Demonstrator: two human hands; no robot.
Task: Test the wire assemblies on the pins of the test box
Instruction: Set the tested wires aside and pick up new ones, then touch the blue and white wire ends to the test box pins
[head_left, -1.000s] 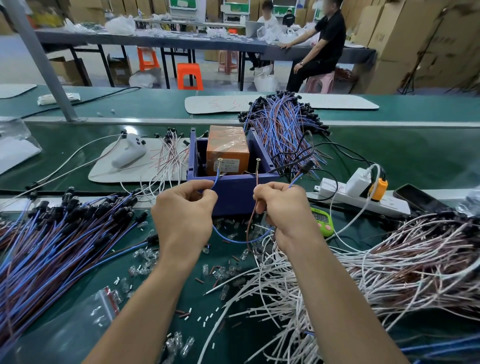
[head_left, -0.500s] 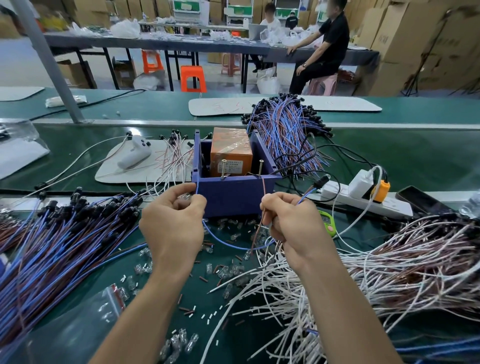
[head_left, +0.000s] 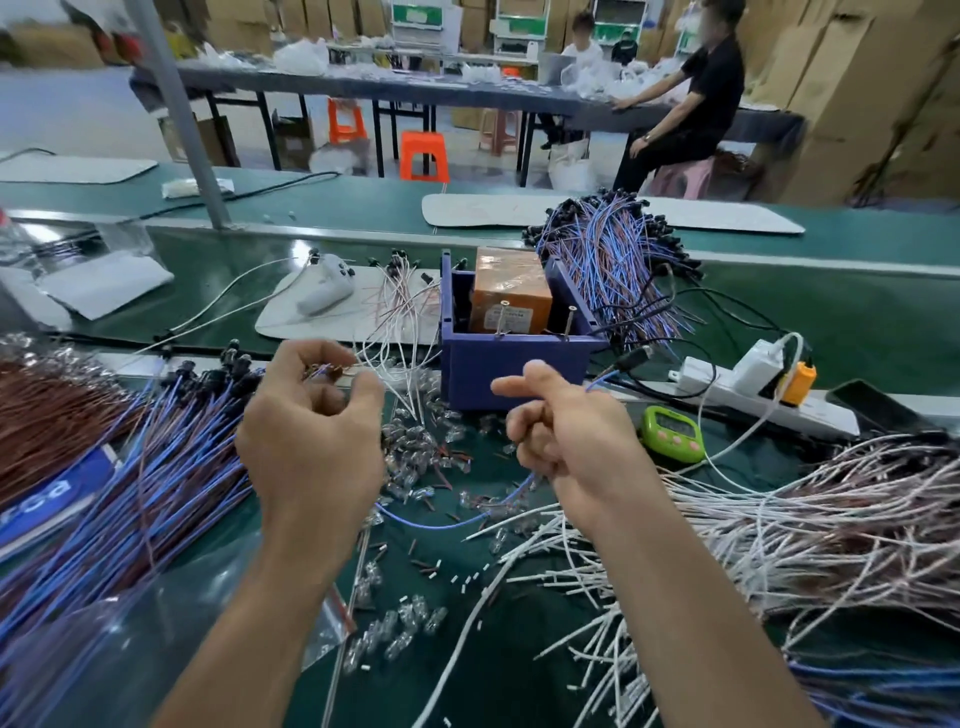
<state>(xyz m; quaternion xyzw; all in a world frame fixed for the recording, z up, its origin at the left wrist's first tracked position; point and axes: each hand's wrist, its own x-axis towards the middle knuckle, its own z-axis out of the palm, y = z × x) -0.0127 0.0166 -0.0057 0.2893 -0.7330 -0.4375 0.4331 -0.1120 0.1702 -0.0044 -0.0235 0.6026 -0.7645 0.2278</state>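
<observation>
Blurring obscures where the left hand (head_left: 311, 441) pinches the wire assembly (head_left: 441, 526).

Both bare forearms reach forward. The left hand (head_left: 311, 431), left of the test box (head_left: 514, 364), pinches one end of a wire assembly (head_left: 441, 525) between its curled fingers and thumb. The right hand (head_left: 571, 441), before the box's front, grips the other end with one digit stretched out leftward.

Green table (head_left: 857, 332) is pretty packed: purple test box (head_left: 514, 364) sits mid-frame, blue-and-brown wire pile (head_left: 156, 493) at lower left, white wire pile (head_left: 779, 519) lower right, tiny clear bulbs (head_left: 415, 441) scattered in the centre, power strip (head_left: 698, 378) and green timer (head_left: 670, 428) right of the box.
</observation>
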